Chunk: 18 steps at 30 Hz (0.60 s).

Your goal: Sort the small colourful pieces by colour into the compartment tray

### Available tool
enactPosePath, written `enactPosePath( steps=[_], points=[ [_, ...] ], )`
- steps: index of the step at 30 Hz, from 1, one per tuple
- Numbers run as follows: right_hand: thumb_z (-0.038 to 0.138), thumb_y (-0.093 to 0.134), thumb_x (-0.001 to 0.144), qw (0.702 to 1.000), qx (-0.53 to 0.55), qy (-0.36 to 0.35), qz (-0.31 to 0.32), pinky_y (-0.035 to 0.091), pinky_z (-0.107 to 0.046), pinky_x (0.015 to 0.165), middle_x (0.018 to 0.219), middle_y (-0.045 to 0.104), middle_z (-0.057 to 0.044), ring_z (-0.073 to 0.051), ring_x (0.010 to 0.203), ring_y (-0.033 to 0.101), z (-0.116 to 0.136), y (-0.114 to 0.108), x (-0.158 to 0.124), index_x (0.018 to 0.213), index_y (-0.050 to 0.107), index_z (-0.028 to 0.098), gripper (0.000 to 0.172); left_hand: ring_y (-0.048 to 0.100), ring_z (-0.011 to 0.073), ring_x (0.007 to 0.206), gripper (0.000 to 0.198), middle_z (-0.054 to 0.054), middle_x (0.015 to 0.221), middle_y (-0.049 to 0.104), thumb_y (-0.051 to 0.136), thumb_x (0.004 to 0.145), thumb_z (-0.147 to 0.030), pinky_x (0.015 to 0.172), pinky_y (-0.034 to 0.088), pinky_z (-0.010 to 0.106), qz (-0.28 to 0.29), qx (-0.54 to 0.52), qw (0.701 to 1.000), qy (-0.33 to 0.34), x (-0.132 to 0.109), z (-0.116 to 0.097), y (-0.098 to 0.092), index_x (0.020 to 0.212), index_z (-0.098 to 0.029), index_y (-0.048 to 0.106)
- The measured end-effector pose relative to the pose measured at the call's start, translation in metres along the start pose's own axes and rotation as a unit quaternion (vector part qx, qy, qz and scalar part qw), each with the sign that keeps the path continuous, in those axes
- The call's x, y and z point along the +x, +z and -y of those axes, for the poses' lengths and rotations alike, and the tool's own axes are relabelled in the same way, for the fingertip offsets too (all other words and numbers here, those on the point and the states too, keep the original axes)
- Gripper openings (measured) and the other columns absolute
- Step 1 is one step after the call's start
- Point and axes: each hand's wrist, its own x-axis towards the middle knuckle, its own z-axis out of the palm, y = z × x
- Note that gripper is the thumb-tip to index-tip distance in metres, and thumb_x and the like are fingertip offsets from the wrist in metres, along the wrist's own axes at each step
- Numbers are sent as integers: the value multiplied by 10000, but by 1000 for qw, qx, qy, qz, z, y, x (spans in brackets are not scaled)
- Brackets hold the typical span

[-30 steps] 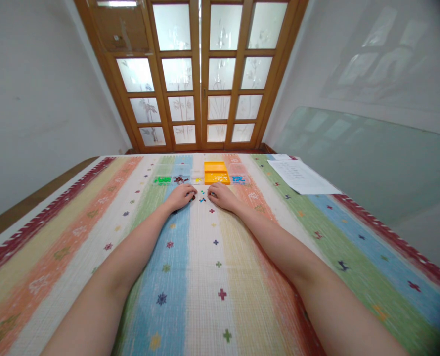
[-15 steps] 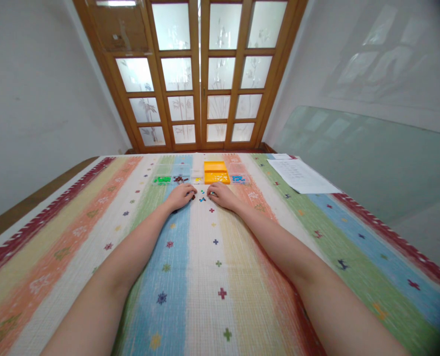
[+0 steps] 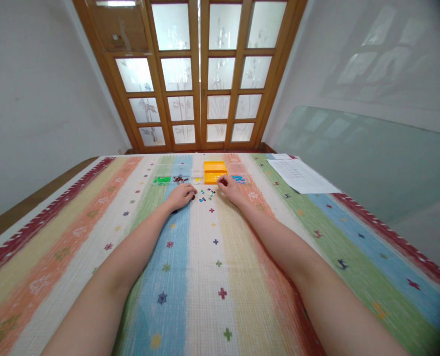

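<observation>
My left hand (image 3: pixel 182 196) rests on the cloth with its fingers curled, a small dark brown piece (image 3: pixel 193 197) showing at the fingertips. To its right lie several tiny loose pieces (image 3: pixel 203 200) in blue, green, yellow and white. My right hand (image 3: pixel 230 190) is at the near right corner of the open yellow box (image 3: pixel 213 167), thumb and fingers drawn together. Whatever is between those fingertips is too small to tell. White pieces (image 3: pixel 214 177) lie in the yellow box.
Clear compartments behind the hands hold green pieces (image 3: pixel 162 179), brown pieces (image 3: pixel 180 179), yellow pieces (image 3: pixel 198 180) and blue pieces (image 3: pixel 238 179). Printed paper sheets (image 3: pixel 301 176) lie at the far right of the striped tablecloth (image 3: pixel 201 277). Beyond the table stand glazed wooden doors (image 3: pixel 201 74).
My right hand has moved right and slightly away from me, from the loose pieces to the yellow box's corner, uncovering more pieces. My left hand has stayed in place.
</observation>
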Motion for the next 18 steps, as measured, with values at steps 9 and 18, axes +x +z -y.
enactPosePath(
  steps=[9, 18],
  points=[
    [313, 634, 847, 978, 148, 117, -93, 562, -443, 1034, 1302, 725, -134, -247, 1148, 692, -22, -5, 18, 1234, 715, 185, 416, 652, 242, 1129, 298, 90, 1188, 730, 495, 1009, -247, 1072, 495, 424, 1, 5, 1000, 5, 0, 0, 0, 1099, -213, 777],
    [260, 634, 847, 972, 166, 145, -80, 588, -422, 1000, 1479, 645, -135, -246, 1186, 694, -19, -11, 17, 1373, 679, 191, 532, 650, 243, 1135, 289, 87, 1181, 731, 500, 1003, -239, 1077, 495, 425, 3, 5, 1000, 0, 0, -1, -1, 1090, -215, 774]
  ],
)
